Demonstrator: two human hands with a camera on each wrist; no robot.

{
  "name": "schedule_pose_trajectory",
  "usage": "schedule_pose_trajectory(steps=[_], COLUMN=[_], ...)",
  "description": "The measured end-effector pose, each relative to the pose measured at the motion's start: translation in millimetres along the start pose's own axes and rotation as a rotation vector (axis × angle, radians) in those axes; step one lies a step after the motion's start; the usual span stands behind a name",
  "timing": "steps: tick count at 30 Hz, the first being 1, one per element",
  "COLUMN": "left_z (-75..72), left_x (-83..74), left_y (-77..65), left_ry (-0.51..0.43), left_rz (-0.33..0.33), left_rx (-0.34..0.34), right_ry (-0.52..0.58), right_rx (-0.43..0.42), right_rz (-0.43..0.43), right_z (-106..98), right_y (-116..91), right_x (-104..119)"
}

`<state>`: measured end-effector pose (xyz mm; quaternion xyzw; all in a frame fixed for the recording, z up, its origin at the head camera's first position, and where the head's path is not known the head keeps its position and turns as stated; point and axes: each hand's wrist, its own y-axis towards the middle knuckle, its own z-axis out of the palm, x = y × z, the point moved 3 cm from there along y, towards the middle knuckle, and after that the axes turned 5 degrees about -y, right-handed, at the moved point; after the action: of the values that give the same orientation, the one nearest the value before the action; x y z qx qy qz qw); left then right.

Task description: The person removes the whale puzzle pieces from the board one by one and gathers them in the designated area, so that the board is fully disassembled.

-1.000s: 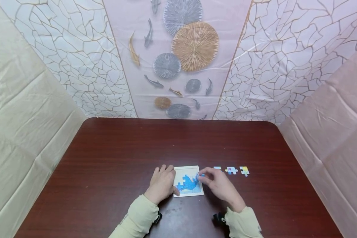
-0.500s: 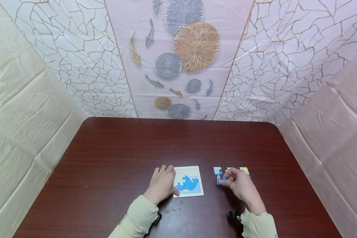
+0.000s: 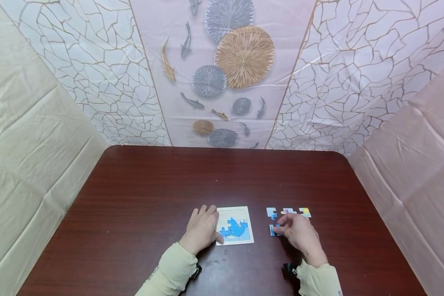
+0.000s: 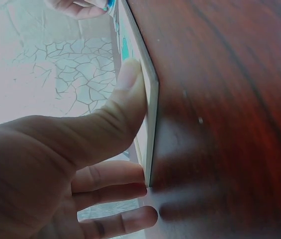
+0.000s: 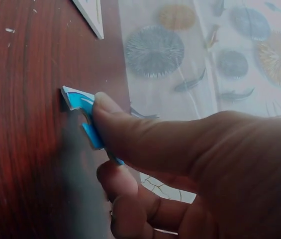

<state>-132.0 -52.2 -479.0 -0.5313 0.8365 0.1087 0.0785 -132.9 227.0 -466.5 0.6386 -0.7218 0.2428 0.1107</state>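
A shallow puzzle board with a partly filled blue whale picture lies on the table. My left hand rests at its left edge. In the left wrist view the thumb presses on the board's face, while the other fingers extend along the edge and table. To the right of the board, my right hand pinches a blue-and-white jigsaw piece between thumb and fingers, low over the table. Three loose pieces lie in a row just beyond this hand: a pale blue one, a pinkish one and a yellow-blue one.
Dark reddish-brown wood forms the tabletop, with rounded far corners. A patterned cloth hangs behind its far edge. Cream-coloured sheets stand along both sides.
My right hand has moved from the board's right edge to the right with the blue-and-white jigsaw piece, then slightly nearer me. My left hand stays on the board.
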Motion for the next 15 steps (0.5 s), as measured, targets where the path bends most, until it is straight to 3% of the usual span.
schedule_pose_trajectory(steps=[15], left_z=[2.2], left_x=[1.7], left_y=[-0.9], left_ry=[0.0], left_rz=[0.012], left_rx=[-0.021], right_ry=[-0.064], right_rx=[-0.003], right_rz=[0.004], right_z=[3.8], right_y=[-1.6], right_x=[3.2])
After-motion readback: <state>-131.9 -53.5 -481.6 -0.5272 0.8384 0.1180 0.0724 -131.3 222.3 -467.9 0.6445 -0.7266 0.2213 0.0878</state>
